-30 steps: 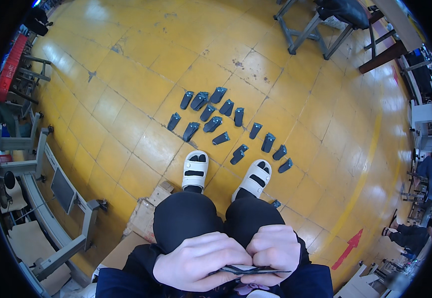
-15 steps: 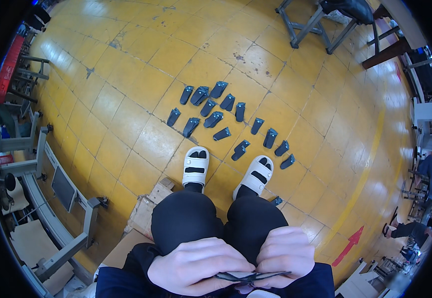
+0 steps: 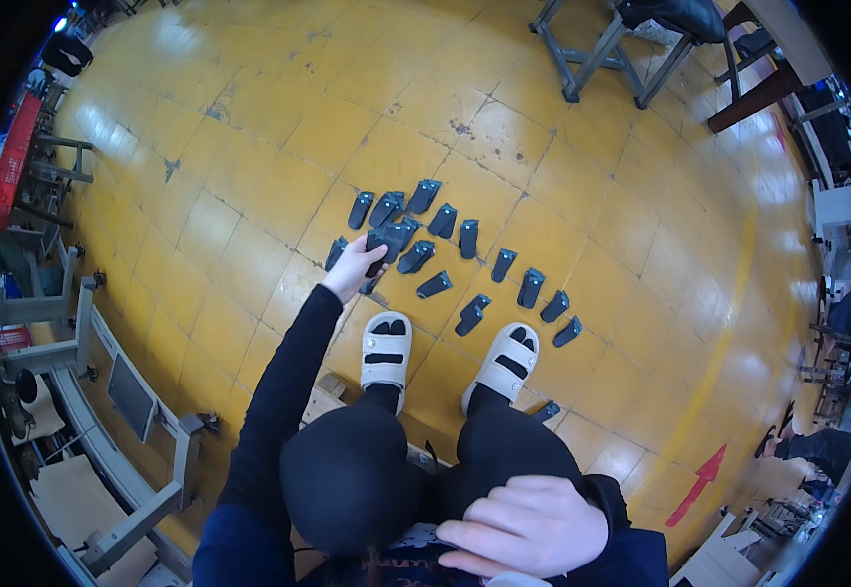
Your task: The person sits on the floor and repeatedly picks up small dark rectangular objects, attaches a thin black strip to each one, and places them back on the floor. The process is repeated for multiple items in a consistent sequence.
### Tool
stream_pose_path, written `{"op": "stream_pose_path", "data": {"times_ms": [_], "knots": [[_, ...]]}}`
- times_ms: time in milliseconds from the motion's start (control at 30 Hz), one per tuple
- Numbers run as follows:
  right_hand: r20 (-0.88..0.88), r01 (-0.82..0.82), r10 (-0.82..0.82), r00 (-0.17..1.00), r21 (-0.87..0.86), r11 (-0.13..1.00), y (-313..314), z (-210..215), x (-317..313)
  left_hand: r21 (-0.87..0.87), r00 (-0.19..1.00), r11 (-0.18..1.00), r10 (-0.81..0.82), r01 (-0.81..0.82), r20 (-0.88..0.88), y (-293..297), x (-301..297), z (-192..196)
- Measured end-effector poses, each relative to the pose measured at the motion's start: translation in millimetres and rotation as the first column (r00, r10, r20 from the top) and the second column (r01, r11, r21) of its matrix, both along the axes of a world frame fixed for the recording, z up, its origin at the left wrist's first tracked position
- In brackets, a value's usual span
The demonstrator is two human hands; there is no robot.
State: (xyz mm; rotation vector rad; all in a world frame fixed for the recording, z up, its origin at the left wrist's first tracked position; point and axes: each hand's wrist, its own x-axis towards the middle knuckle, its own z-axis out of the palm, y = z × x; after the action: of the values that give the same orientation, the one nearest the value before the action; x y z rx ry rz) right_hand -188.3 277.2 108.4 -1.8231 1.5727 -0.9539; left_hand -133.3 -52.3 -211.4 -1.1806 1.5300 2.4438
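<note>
Right hand [image 3: 531, 526]: curled over the trouser leg [image 3: 513, 448]; contents indeterminable. Beyond the white sandals [image 3: 384, 374], the left hand [image 3: 355, 268] grips a black flat piece [image 3: 388, 240] by one end, probably leaving the other free. Similar pieces [image 3: 531, 288] lie nearby on yellow floor tiles [image 3: 249, 196], apparently spread for separate access.

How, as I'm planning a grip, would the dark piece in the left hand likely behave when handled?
The dark piece is probably light, since the left hand alone holds it. It seems fairly stiff, showing no obvious droop. It's unlikely to roll: similar pieces lie flat on the floor.
</note>
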Motion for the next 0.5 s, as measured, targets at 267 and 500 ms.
{"op": "stream_pose_path", "data": {"times_ms": [267,500], "knots": [[0.018,-0.047,0.045,0.999,0.132,0.990,52.8,-11.1,-16.9,-0.304,0.990,0.942,-0.126,0.141,0.069,9.0,-31.3,-66.5],[0.028,-0.079,0.083,0.996,-0.130,0.988,55.7,-19.3,-33.2,-0.246,0.991,0.961,-0.133,0.123,-0.025,22.2,-7.9,-53.3]]}}
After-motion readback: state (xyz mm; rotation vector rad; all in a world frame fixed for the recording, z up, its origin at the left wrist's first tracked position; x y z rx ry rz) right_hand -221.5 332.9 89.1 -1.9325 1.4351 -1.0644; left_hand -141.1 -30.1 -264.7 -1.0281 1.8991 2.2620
